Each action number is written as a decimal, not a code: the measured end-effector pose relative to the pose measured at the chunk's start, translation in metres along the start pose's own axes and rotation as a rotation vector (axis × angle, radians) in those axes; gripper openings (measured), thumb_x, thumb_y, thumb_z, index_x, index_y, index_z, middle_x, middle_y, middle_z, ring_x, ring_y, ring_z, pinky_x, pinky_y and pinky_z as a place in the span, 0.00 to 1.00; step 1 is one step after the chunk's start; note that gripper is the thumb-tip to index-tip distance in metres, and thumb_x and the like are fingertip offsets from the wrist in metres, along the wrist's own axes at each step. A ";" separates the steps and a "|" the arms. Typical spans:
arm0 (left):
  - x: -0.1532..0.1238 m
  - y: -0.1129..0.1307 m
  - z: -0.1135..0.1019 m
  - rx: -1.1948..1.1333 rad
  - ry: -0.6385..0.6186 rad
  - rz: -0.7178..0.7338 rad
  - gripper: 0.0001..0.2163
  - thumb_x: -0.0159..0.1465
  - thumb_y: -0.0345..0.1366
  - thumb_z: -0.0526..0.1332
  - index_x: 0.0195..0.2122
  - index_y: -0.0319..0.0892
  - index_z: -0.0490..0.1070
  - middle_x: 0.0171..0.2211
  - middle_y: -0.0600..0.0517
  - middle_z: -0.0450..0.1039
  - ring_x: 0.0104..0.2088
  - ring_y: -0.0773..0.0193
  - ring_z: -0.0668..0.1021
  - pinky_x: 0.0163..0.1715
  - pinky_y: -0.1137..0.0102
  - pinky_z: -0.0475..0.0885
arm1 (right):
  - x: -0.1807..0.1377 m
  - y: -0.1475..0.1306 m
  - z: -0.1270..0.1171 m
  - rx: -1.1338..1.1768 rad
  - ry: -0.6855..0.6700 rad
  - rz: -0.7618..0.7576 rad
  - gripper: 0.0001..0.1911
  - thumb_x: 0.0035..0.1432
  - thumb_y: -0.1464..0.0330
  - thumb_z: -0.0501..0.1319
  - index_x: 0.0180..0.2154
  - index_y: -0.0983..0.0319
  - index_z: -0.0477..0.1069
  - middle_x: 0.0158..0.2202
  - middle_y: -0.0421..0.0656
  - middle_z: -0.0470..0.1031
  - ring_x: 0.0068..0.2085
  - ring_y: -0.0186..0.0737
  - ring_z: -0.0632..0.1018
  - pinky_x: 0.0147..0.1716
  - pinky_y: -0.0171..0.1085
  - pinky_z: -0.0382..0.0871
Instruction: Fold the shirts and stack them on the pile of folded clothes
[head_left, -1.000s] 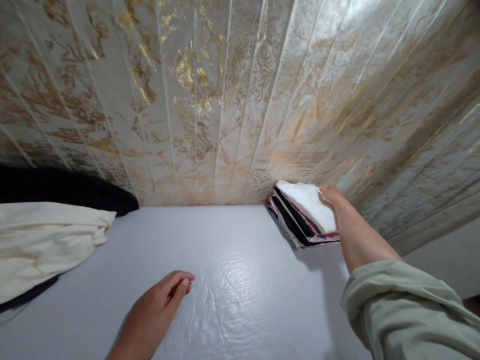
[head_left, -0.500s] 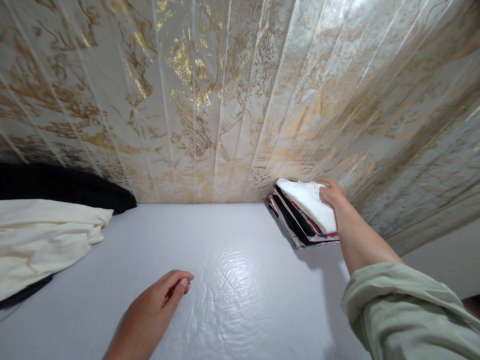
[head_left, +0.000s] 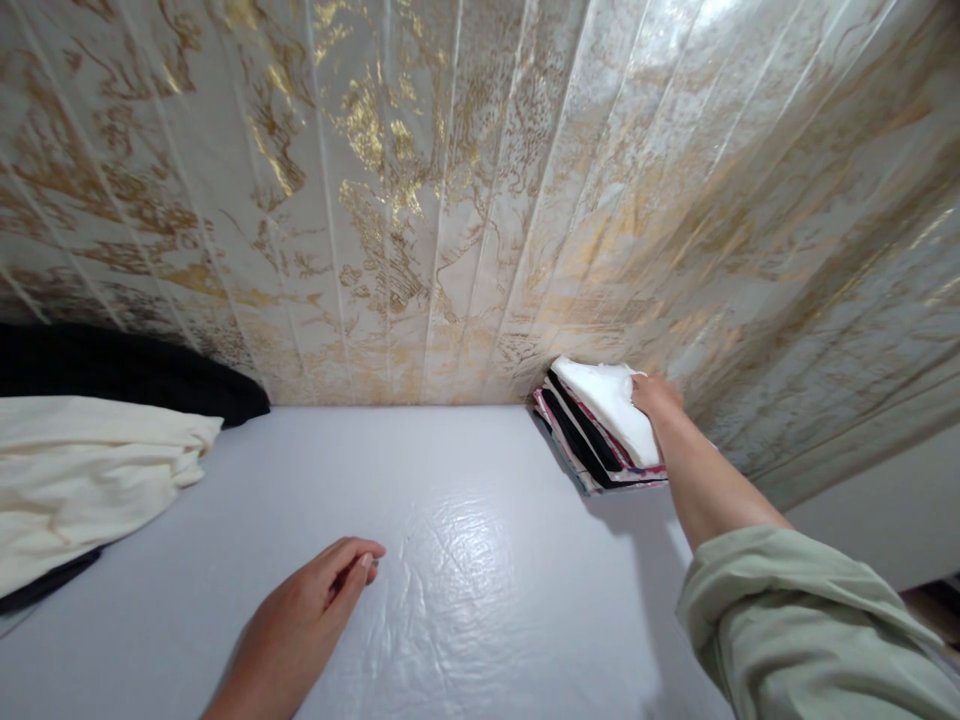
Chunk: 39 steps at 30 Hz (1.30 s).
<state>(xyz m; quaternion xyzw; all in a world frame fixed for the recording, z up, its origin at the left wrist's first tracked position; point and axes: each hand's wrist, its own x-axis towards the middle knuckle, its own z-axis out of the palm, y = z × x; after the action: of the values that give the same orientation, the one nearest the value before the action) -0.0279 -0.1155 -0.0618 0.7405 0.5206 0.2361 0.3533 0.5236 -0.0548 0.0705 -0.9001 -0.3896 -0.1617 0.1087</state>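
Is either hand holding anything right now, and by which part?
The right hand rests on the far edge of the white folded cloth topping the stack by the wall; a closed grip cannot be told. The left hand holds nothing, lying on the table.

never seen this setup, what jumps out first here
The shiny gold-and-white wall fills the top half. At its foot on the right, the right hand rests on a stack of folded cloths. The left hand lies on the pale table; cream cloth is heaped far left.
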 end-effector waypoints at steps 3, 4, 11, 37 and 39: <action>-0.001 0.000 -0.001 0.000 0.010 0.005 0.16 0.64 0.49 0.50 0.40 0.51 0.74 0.36 0.56 0.79 0.39 0.62 0.80 0.37 0.72 0.72 | -0.003 0.001 -0.005 0.006 0.059 0.058 0.24 0.60 0.72 0.50 0.57 0.62 0.67 0.55 0.58 0.68 0.54 0.56 0.69 0.51 0.52 0.61; -0.001 0.000 -0.001 0.004 0.010 0.005 0.16 0.64 0.49 0.50 0.40 0.51 0.74 0.36 0.56 0.79 0.40 0.62 0.80 0.37 0.72 0.72 | -0.003 0.001 -0.006 0.010 0.081 0.069 0.24 0.62 0.72 0.48 0.58 0.65 0.65 0.56 0.59 0.66 0.55 0.56 0.68 0.51 0.52 0.60; 0.000 0.000 -0.002 0.010 0.010 0.030 0.16 0.64 0.50 0.50 0.40 0.50 0.74 0.36 0.55 0.79 0.40 0.61 0.80 0.38 0.71 0.73 | 0.000 0.007 -0.025 0.101 0.026 0.024 0.25 0.67 0.65 0.41 0.50 0.66 0.72 0.52 0.56 0.72 0.53 0.49 0.72 0.51 0.45 0.64; -0.001 0.006 -0.006 0.002 0.036 0.093 0.16 0.63 0.48 0.51 0.38 0.49 0.76 0.36 0.54 0.80 0.38 0.61 0.81 0.37 0.72 0.73 | -0.089 0.036 -0.060 0.093 -0.062 -0.403 0.24 0.61 0.67 0.49 0.58 0.60 0.64 0.59 0.49 0.67 0.59 0.46 0.67 0.57 0.45 0.61; -0.001 0.007 -0.007 0.002 0.029 0.089 0.16 0.63 0.47 0.51 0.38 0.49 0.76 0.36 0.55 0.80 0.39 0.61 0.80 0.37 0.72 0.73 | -0.109 0.040 -0.064 0.041 -0.107 -0.519 0.28 0.54 0.71 0.55 0.58 0.58 0.65 0.59 0.47 0.67 0.58 0.47 0.68 0.56 0.44 0.62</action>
<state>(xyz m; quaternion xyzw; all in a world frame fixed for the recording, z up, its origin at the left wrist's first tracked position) -0.0288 -0.1158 -0.0521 0.7597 0.4925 0.2620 0.3342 0.4695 -0.1743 0.0863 -0.7750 -0.6158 -0.1284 0.0611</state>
